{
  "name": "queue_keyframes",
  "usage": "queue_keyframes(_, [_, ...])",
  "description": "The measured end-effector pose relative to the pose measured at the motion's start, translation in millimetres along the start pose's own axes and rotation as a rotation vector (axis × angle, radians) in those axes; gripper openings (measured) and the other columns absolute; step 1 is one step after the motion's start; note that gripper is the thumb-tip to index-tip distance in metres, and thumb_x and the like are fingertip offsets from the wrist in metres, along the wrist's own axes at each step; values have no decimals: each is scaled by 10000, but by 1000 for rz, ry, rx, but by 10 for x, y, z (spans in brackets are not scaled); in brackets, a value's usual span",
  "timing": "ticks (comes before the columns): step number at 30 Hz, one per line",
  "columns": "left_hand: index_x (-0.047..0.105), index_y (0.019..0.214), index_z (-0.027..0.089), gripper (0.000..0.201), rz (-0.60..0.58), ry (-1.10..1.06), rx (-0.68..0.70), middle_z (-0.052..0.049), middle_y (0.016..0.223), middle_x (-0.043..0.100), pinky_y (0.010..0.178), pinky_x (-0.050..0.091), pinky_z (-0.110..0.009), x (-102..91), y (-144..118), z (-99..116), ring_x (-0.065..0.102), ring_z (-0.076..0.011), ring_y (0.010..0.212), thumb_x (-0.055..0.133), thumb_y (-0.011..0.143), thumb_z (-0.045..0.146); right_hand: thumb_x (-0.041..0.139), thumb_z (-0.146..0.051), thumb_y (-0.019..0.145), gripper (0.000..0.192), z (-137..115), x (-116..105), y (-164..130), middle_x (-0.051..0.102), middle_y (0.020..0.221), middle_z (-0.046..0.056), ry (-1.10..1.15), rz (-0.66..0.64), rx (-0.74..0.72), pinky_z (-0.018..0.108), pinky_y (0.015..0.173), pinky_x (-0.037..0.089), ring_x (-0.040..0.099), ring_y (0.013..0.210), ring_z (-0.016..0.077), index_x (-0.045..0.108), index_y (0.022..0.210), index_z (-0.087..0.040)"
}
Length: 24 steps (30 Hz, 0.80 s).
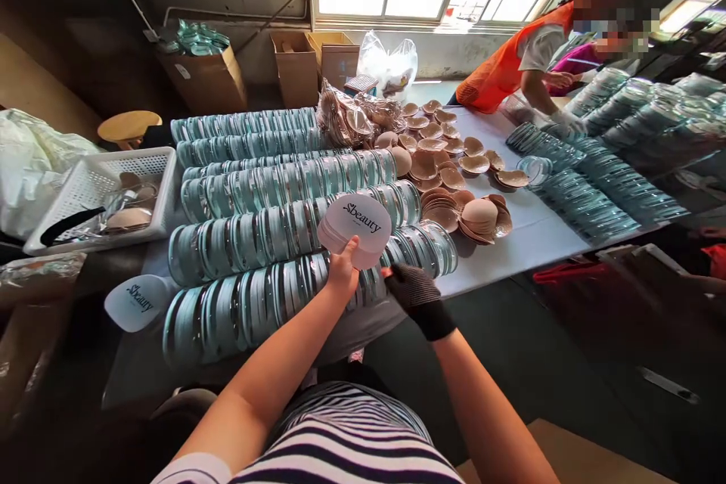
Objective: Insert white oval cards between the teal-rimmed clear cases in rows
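Note:
My left hand (342,270) grips a fanned stack of white round cards (356,228) printed "Sbeauty", held above rows of clear round cases (272,234) that lie overlapped on the table. My right hand (413,292), in a dark glove, is just right of the stack with its fingers curled at the edge of the nearest row of cases. Whether it holds anything is hidden. A single white card (136,302) lies at the table's near left corner.
Beige cup-shaped pads (454,174) lie scattered and stacked mid-table. A white basket (91,185) sits at left. Cardboard boxes (295,64) stand at the back. A person in an orange vest (510,60) works at far right beside more rows of cases (595,181).

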<state>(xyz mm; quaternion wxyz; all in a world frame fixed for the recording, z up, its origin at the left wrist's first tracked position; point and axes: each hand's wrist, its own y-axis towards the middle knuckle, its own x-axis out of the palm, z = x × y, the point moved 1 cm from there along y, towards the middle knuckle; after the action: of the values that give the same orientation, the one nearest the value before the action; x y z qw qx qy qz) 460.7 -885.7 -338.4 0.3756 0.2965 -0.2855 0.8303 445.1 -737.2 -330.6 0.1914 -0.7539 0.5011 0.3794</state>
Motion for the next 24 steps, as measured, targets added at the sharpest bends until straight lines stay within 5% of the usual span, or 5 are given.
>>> queue_keyframes(3, [594,1235,246,526,-40,-9,23,-43,1162,706,1021,468,-381,5,-71,14,639,-206,1110,717,745,100,334,-407,965,435,-72,-231,246,667,1142,137,19,319,-90,354,924,473,621,1054,218,593,1198,-146])
queue_keyframes(8, [641,1168,209,471,-23,43,58,-82,1146,708,1000,479,-400,-143,-291,121,649,-242,1089,757,714,152,454,-413,912,536,-364,-160,282,507,1388,193,-112,372,-310,478,1073,365,417,1326,292,496,1343,-99])
queue_keyframes(14, [662,1103,187,462,-8,63,0,-105,1146,705,1014,470,-455,-278,-348,276,626,-298,1137,811,666,199,383,-367,916,386,-551,96,144,709,932,103,171,183,-140,305,718,524,653,839,207,663,1071,-151])
queue_keyframes(20, [630,1162,221,413,68,-116,24,-67,1234,673,1051,454,-458,-295,-108,541,586,-253,1209,706,769,119,373,-480,899,513,-86,-103,-412,711,824,170,-44,434,116,325,620,493,665,737,263,701,1020,-104])
queue_keyframes(24, [650,1118,179,326,103,-144,-52,-78,1193,693,1043,469,-426,-340,-13,615,600,-235,1189,660,803,96,322,-456,940,513,133,147,-1111,731,817,138,-80,139,-39,273,587,493,683,677,218,701,1102,-150])
